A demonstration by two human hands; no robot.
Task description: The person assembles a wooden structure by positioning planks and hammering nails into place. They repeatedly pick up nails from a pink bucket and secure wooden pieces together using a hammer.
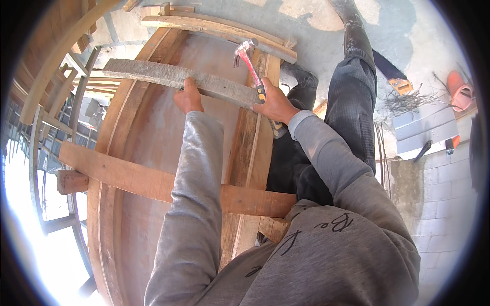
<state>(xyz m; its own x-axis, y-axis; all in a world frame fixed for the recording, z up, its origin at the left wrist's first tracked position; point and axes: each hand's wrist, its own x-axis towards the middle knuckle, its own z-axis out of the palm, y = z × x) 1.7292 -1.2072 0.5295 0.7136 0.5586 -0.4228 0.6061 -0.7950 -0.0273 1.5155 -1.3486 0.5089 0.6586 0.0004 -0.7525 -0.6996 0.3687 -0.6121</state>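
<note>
The left hand [189, 97] is closed on the near edge of a rough, weathered grey plank [148, 71], thumb on top. The plank lies toward eleven o'clock, across a timber frame [115, 122] around a smooth, stained panel [158, 132]. At twelve o'clock, the right hand [275, 103] wraps firmly around a hammer [250, 66] with a metal claw head and worn red shaft. A smoother reddish board [127, 173] crosses at nine; a saw [392, 72] lies at two.

The plank [148, 71] is rough, matt wood, the hammer [250, 67] by its right end scuffed metal, the crosspiece [138, 177] on its near side smoother wood.
</note>
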